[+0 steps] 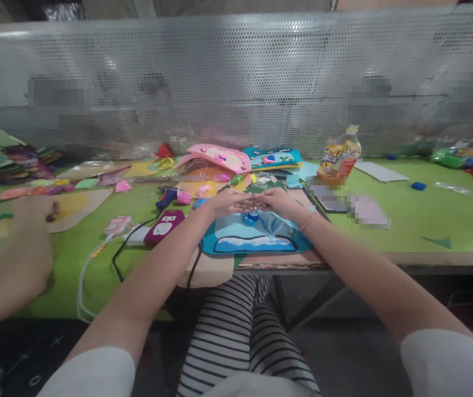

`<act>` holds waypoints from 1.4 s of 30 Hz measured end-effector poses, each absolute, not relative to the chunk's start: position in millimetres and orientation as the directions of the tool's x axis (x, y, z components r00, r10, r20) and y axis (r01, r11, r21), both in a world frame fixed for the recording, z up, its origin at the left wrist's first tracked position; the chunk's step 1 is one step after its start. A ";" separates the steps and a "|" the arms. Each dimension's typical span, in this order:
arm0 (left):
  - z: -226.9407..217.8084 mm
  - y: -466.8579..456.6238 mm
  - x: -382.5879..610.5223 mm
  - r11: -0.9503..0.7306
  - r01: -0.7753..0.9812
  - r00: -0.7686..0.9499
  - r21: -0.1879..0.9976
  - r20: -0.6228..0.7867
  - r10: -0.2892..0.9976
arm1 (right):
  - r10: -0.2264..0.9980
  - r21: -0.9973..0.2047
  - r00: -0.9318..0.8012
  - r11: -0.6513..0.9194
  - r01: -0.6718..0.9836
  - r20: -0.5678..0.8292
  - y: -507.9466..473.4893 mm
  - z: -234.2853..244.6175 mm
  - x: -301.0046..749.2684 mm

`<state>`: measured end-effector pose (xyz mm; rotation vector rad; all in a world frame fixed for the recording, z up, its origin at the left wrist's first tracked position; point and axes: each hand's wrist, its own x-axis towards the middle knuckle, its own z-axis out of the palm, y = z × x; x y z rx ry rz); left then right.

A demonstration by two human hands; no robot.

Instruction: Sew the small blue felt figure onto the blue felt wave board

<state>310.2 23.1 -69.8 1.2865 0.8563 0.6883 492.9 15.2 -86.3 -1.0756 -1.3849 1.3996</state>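
Observation:
My left hand (231, 202) and my right hand (277, 201) meet at the fingertips, fingers closed together. Whatever sits between them is too small to make out. Just below the fingertips, a bright blue lump (250, 219), which looks like modelling clay, rests on a blue sheet (209, 242). That sheet carries a white and blue wave-like shape with a dark outline (257, 243). A crumpled bit of clear plastic (274, 226) lies beside the lump, on the right.
Behind my hands are a pink decorated sheet (220, 157) and a blue decorated one (272, 160). A maroon device (165, 227) with cables and a glue gun (165, 197) lie left. A snack bag (338, 157) stands right. Another person's arm (25, 259) reaches in at far left.

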 end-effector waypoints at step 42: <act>-65.7 18.0 316.0 0.191 0.039 0.439 0.981 -0.188 0.879 | 0.983 -0.999 -0.181 -0.037 0.024 -0.041 19.1 -87.6 493.0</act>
